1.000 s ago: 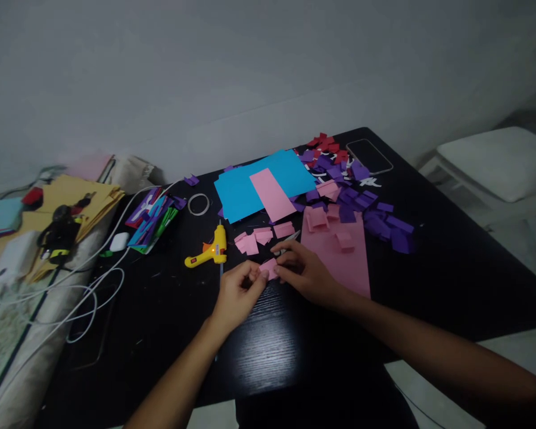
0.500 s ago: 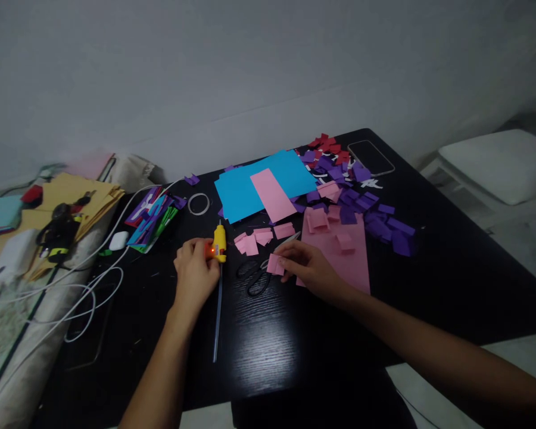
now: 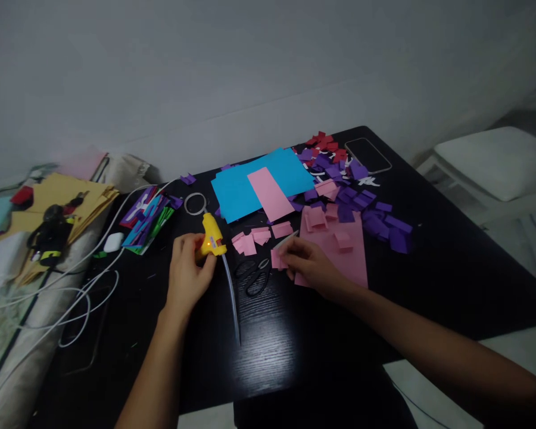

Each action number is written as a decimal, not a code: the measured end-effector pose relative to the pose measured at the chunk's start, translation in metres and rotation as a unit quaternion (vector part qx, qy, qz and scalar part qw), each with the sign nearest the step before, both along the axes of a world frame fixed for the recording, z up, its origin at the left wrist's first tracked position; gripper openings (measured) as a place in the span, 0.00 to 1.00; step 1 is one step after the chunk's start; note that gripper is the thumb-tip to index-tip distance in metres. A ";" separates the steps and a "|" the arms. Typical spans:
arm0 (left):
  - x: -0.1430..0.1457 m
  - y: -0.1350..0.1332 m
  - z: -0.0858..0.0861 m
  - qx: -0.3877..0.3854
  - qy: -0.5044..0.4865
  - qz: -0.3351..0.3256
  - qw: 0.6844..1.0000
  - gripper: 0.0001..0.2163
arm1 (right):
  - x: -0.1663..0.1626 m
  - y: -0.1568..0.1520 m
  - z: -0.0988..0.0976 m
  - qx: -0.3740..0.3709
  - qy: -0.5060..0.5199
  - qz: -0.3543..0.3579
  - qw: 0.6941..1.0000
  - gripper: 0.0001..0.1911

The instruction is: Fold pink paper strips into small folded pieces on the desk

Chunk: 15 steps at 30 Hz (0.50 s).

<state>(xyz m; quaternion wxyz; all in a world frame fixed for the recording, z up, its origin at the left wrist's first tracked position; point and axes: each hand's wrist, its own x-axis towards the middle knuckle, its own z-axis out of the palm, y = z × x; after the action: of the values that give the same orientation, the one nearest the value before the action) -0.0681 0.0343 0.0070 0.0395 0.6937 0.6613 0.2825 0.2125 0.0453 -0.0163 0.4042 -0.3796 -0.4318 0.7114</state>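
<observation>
My left hand (image 3: 188,262) is closed around the handle of a yellow glue gun (image 3: 212,234), whose small orange light glows. A long clear glue stick (image 3: 231,292) trails out of the gun's back end toward me. Between the fingertips of my right hand (image 3: 310,262) is a small pink paper piece (image 3: 277,259). Black-handled scissors (image 3: 255,277) lie on the table between my hands, their blades partly under the right hand. Just beyond them are several folded pink paper pieces (image 3: 261,236). A pink sheet (image 3: 351,265) lies under my right hand, with folded pieces on it.
Blue sheets (image 3: 236,199) bear a pink paper strip (image 3: 270,193). Purple paper pieces (image 3: 377,225) and red ones (image 3: 324,143) are heaped at the right, near a phone (image 3: 368,155). White cables (image 3: 87,298), a tape ring (image 3: 195,204) and coloured paper cutouts (image 3: 147,217) lie left.
My left hand has turned the glue gun so its nozzle tips left and its glue stick swings right. The right hand still holds the pink piece, nearly in place. The view has shifted slightly.
</observation>
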 end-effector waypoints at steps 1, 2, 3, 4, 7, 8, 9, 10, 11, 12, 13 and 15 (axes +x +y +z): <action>0.003 -0.001 0.003 0.022 -0.006 -0.014 1.000 0.14 | 0.000 0.000 0.001 -0.002 0.001 0.002 1.000 0.04; 0.005 -0.003 0.005 0.042 -0.010 -0.026 0.999 0.14 | 0.000 0.000 0.001 -0.005 0.003 0.002 1.000 0.03; 0.008 -0.004 0.007 0.060 -0.015 -0.038 0.997 0.13 | 0.000 0.000 0.002 -0.011 0.006 0.000 1.000 0.02; 0.011 -0.005 0.008 0.076 -0.022 -0.047 0.996 0.13 | 0.000 0.000 0.002 -0.018 0.010 -0.005 1.000 0.01; 0.018 -0.009 0.007 0.093 -0.064 -0.070 0.991 0.12 | 0.000 0.001 0.003 -0.032 0.022 -0.015 0.999 0.02; 0.020 -0.010 0.006 0.088 -0.085 -0.073 0.990 0.12 | 0.000 0.001 0.003 -0.029 0.020 -0.015 0.999 0.03; 0.023 -0.012 0.005 0.077 -0.107 -0.072 0.989 0.11 | 0.000 0.001 0.003 -0.023 0.015 -0.014 1.000 0.04; 0.025 -0.013 0.004 0.060 -0.128 -0.067 0.988 0.10 | 0.000 0.002 0.003 -0.016 0.008 -0.015 1.000 0.07; 0.027 -0.015 0.003 0.037 -0.146 -0.061 0.987 0.09 | 0.000 0.002 0.003 -0.011 0.002 -0.018 1.000 0.10; 0.029 -0.016 0.002 0.017 -0.160 -0.059 0.985 0.09 | -0.001 0.002 0.003 -0.008 0.000 -0.022 1.000 0.14; 0.031 -0.017 0.002 0.002 -0.169 -0.062 0.984 0.09 | -0.001 0.002 0.003 -0.009 0.001 -0.026 1.000 0.16; 0.034 -0.019 0.002 -0.012 -0.174 -0.074 0.982 0.09 | -0.002 0.001 0.003 -0.013 0.012 -0.034 0.999 0.20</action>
<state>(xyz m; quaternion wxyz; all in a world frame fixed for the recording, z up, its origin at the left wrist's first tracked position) -0.0346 0.0150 0.0093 0.1833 0.6806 0.5947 0.3868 0.2109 0.0467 -0.0137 0.4285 -0.3906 -0.4043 0.7073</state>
